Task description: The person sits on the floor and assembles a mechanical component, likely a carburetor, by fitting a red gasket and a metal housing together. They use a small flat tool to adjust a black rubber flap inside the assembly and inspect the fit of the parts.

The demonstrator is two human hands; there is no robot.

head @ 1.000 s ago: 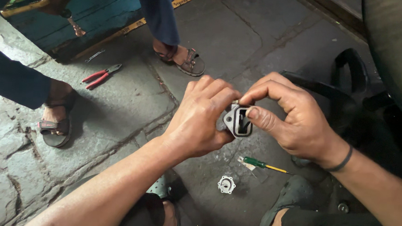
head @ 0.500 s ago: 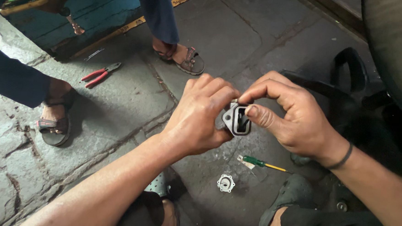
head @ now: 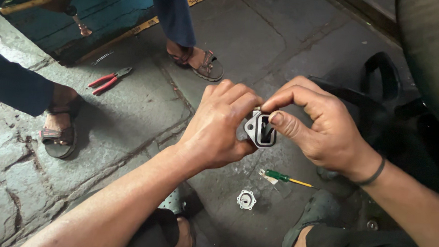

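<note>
Both my hands hold one small grey metal part (head: 262,131) with a dark slot in its face, above the stone floor. My left hand (head: 218,128) wraps around its left side and back. My right hand (head: 313,124) pinches its top and right edge between thumb and forefinger; a dark band sits on that wrist. On the ground below lie a green-handled screwdriver (head: 282,178) and a small round white metal piece (head: 246,199).
Red-handled pliers (head: 108,80) lie on the stone floor at upper left. Another person's sandalled feet (head: 59,132) (head: 202,63) stand there, and a hand holds a tool over a blue surface (head: 110,15). Dark straps (head: 381,92) lie right. My own feet are at the bottom.
My hands and the metal part have barely shifted; the fingers of my right hand have adjusted slightly on its top edge.
</note>
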